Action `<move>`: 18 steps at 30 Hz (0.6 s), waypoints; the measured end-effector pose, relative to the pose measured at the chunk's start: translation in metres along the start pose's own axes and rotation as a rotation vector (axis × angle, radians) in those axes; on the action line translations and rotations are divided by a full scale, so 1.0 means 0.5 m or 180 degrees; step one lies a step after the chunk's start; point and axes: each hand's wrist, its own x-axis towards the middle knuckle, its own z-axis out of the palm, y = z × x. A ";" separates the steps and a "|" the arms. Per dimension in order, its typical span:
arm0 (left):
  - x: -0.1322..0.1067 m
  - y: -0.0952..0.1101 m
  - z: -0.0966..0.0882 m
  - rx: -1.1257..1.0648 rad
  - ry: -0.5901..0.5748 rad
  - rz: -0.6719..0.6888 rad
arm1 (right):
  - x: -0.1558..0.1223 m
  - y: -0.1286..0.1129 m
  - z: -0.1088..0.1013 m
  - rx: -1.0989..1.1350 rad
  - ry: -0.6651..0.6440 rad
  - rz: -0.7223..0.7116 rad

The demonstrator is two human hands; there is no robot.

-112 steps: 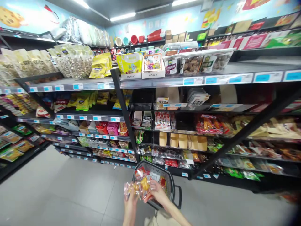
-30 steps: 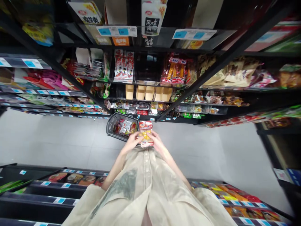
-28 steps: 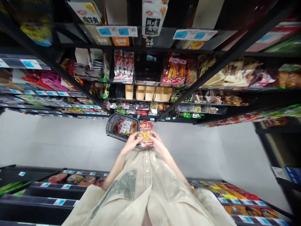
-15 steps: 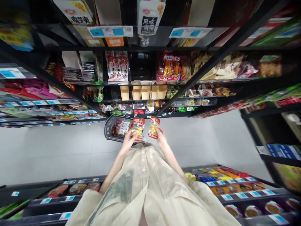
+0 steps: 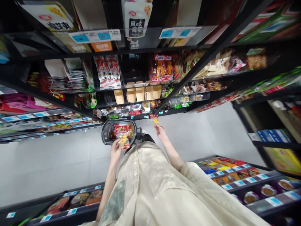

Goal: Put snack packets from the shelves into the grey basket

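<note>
Left hand (image 5: 116, 148) and right hand (image 5: 160, 131) hold packets (image 5: 124, 137) pointing lengthwise forward.

The grey tiled floor (image 5: 72, 160) bears a shopping basket (image 5: 106, 131) at eight o'clock; the black shelf (image 5: 134, 70) carries red-and-white snack sachets (image 5: 107, 71) at ten.

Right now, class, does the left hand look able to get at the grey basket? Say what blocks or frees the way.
Probably yes: the left hand, holding a snack packet, is at the near side of the grey basket, whose open top looks unobstructed elsewhere.
</note>
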 end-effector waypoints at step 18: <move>-0.021 -0.050 0.249 -0.0068 0.1139 -0.0183 | 0.403 -0.127 0.191 -0.0671 0.0056 0.0047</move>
